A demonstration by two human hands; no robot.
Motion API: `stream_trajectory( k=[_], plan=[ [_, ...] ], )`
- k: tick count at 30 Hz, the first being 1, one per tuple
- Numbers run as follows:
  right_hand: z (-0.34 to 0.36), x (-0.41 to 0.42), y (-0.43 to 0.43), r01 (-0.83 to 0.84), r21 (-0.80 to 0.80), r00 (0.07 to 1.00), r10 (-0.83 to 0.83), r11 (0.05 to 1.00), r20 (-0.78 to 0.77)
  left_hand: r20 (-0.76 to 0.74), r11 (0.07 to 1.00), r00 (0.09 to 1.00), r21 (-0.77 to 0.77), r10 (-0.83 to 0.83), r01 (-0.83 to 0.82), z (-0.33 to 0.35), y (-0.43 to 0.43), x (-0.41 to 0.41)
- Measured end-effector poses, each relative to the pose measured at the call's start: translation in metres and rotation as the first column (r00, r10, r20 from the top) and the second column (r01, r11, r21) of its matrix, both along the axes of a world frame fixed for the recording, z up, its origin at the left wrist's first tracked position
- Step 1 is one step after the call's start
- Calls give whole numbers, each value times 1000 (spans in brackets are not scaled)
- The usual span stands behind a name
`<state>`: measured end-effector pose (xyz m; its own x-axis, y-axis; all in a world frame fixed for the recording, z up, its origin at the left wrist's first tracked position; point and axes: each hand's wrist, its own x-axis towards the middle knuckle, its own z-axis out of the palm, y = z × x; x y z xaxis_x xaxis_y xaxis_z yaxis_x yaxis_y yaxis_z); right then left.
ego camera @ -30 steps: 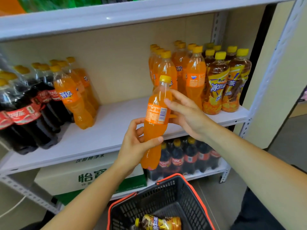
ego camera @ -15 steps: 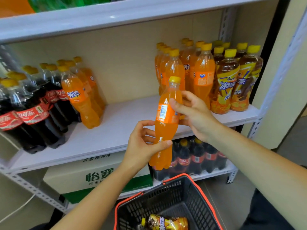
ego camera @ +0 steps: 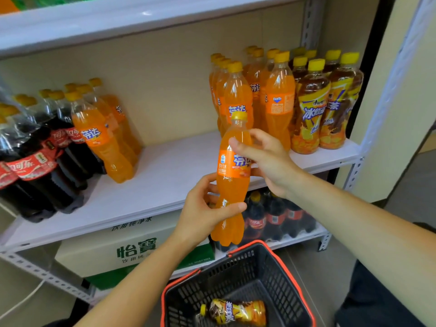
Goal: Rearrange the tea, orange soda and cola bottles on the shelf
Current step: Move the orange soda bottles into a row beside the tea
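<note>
Here, bottle (ego camera: 232,185) held before shelf's front edge (ego camera: 325,164).

Both hands on one orange soda bottle (ego camera: 232,185), upright in front of the shelf (ego camera: 165,175). The left hand (ego camera: 203,215) grips it low and the right hand (ego camera: 271,164) wraps it at the label. Cola bottles (ego camera: 35,166) stand at the shelf's left, tea bottles (ego camera: 313,114) far right, bare board between. Below sits a basket (ego camera: 236,267) with one tea bottle (ego camera: 236,312) lying on its side.
</note>
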<state>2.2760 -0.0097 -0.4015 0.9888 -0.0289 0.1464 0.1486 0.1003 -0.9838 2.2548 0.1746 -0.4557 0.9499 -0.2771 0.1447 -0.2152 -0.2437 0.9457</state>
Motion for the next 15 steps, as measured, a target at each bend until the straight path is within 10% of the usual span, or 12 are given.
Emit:
stream_trajectory(
  k=[15],
  plan=[
    [10, 3, -29, -53, -218, 964, 107, 974, 243, 161, 994, 986, 112, -35, 17, -11, 20, 15]
  ],
)
